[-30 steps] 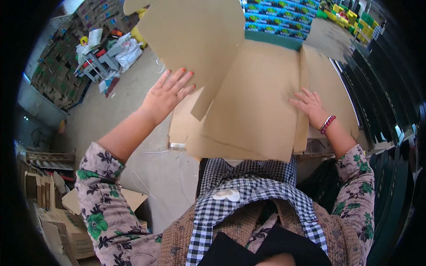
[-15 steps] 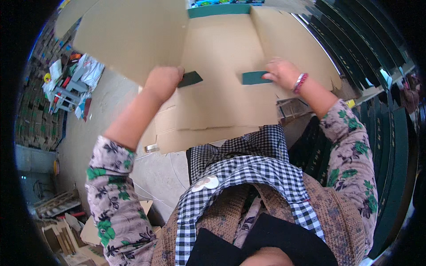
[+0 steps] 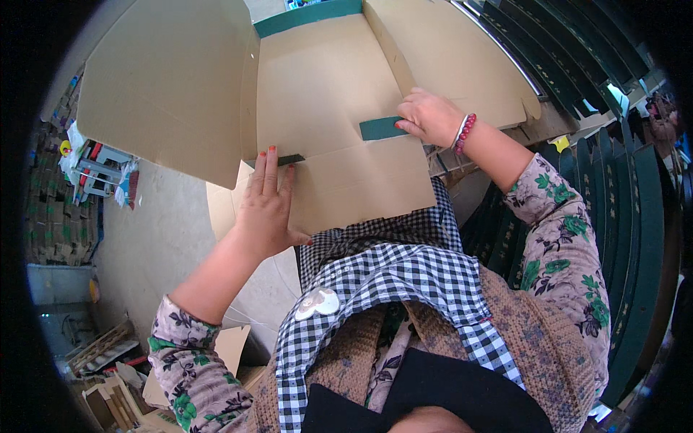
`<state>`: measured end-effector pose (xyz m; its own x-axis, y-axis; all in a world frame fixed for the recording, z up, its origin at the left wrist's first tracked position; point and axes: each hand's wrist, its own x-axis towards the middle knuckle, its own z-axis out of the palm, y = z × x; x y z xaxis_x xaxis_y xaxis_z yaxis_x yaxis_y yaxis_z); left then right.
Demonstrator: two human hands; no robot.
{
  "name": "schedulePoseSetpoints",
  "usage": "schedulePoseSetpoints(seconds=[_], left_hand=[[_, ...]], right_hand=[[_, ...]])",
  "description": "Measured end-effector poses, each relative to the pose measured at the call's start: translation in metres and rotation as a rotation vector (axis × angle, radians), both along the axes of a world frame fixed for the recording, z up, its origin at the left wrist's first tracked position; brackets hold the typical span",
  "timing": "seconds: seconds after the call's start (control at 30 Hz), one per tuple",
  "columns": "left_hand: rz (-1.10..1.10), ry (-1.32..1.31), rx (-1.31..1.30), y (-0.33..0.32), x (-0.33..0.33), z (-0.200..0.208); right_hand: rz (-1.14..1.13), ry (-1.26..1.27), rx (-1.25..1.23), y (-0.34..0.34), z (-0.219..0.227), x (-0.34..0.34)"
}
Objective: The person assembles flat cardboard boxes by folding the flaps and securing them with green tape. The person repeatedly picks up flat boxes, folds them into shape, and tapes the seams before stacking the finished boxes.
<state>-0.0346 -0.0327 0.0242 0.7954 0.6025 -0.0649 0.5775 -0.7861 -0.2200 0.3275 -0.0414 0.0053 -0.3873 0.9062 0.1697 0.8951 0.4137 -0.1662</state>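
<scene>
A partly folded cardboard box (image 3: 328,79), brown inside and green on its outer faces, lies in front of me. Its far wall (image 3: 310,18) stands up, and big side panels rise at left and spread out at right. My right hand (image 3: 432,119) pinches a short green end tab (image 3: 380,129) at the box's near right corner. At the near left corner my left hand (image 3: 264,209) rests with fingers stretched along the near panel (image 3: 361,180), beside a darker tab (image 3: 291,159) that is partly hidden. The near panel slopes toward my checked apron (image 3: 375,270).
Several dark green cardboard pieces (image 3: 624,238) stand stacked at right, with more (image 3: 570,54) at the far right. At left are a grey stool-like object (image 3: 105,169) and piled flat cardboard (image 3: 54,209). Brown cardboard scraps (image 3: 115,404) lie at lower left.
The box has shifted left and nearer in the view. My left hand has gone from closed at the left tab to stretched fingers, lower down. My right hand still pinches its tab.
</scene>
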Motion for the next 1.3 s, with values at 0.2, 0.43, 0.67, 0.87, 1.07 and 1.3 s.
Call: schedulePoseSetpoints(seconds=[0.2, 0.43, 0.67, 0.87, 1.07, 1.3], left_hand=[[0.049, -0.026, -0.417, 0.027, 0.002, 0.044], [0.538, -0.447, -0.826, 0.091, -0.013, 0.054], [0.436, -0.372, -0.140, 0.120, 0.037, 0.004], [0.057, -0.669, -0.006, 0.048, 0.024, -0.020], [0.142, -0.339, -0.357, 0.049, 0.013, -0.016], [0.253, -0.250, -0.349, 0.047, 0.011, -0.020]], right_hand=[[-0.003, -0.006, -0.002, 0.002, -0.009, 0.003], [-0.077, 1.122, -0.565, -0.003, 0.005, 0.014], [-0.523, 0.488, 0.257, 0.011, -0.014, -0.038], [-0.262, -0.028, 0.446, -0.008, 0.003, -0.051], [0.017, -0.232, -0.310, -0.005, 0.019, -0.064], [0.141, -0.240, -0.507, 0.011, 0.018, -0.057]])
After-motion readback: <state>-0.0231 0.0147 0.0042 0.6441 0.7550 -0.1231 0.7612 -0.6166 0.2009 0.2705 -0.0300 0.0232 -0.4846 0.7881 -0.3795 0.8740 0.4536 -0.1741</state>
